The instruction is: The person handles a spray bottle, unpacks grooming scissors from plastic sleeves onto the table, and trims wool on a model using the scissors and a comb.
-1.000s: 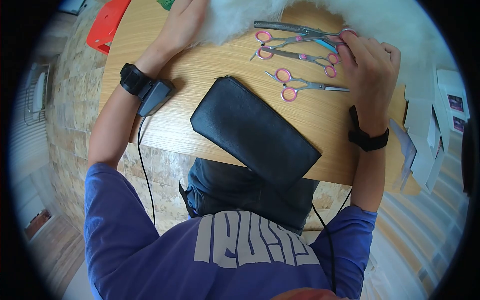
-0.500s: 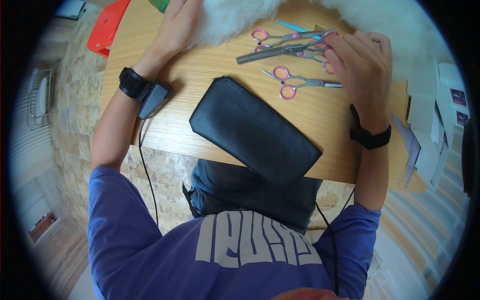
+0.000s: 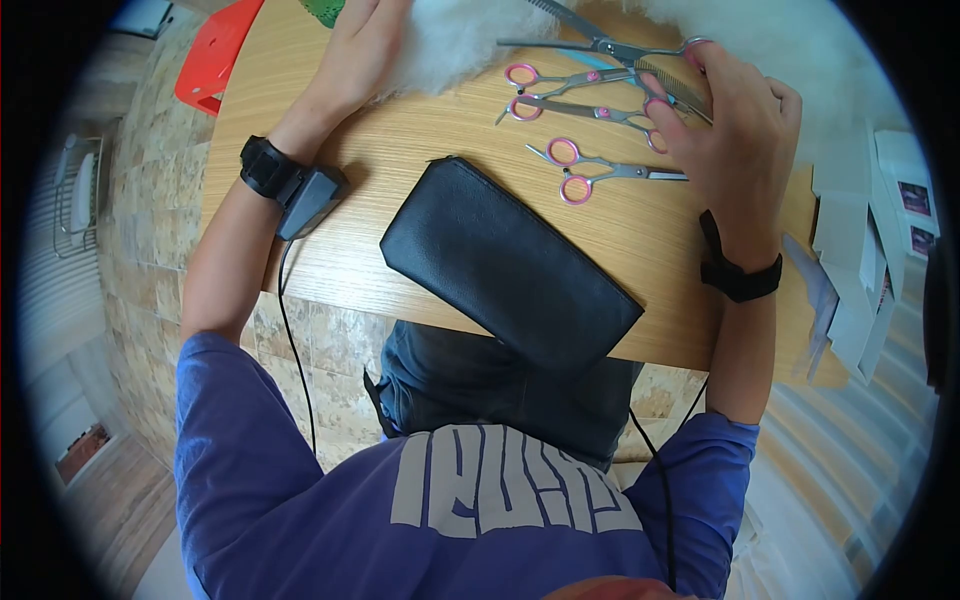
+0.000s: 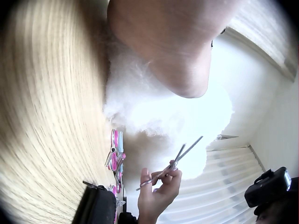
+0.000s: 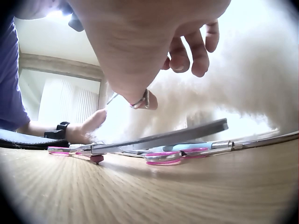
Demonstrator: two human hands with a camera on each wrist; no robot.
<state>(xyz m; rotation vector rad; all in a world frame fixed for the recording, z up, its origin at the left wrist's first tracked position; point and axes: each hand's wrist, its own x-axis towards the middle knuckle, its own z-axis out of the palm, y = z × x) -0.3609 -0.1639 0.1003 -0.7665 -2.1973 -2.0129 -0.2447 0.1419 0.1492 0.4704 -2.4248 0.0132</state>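
"On the light wood-grain table (image 3: 375, 150), head view: what container?"

"One flat black leather-like pouch (image 3: 510, 265), slanted, its lower end past the near edge. Contents hidden."

"Scissors count?"

"Four pairs. Three pink-ringed silver scissors (image 3: 602, 113) lie on the wood, two close together and one nearer the pouch. The fourth, silver thinning scissors with a toothed blade (image 3: 610, 47), is in the right hand (image 3: 745, 150), blades spread, above the upper two."

"Others?"

"One blue-handled metal comb (image 3: 670, 85), partly covered by the held pair; one mass of white fluffy fur (image 3: 465, 45) along the far side. Left hand (image 3: 355, 50) touches the fur; fingertips cut off, so its grip cannot be told."

"Left wrist view?"

"Right hand grasps the thinning scissors, thumb at one ring, blades crossed open before the fur. Pink-ringed pairs overlap edge-on; no reliable count. Left fingers out of sight, grip again undetermined."

"Right wrist view?"

"One metal ring sits round a digit of the right hand; the other fingers are bent, apart. Pink rings and the blue handle lie low on the wood. Pouch: one dark edge, far left."
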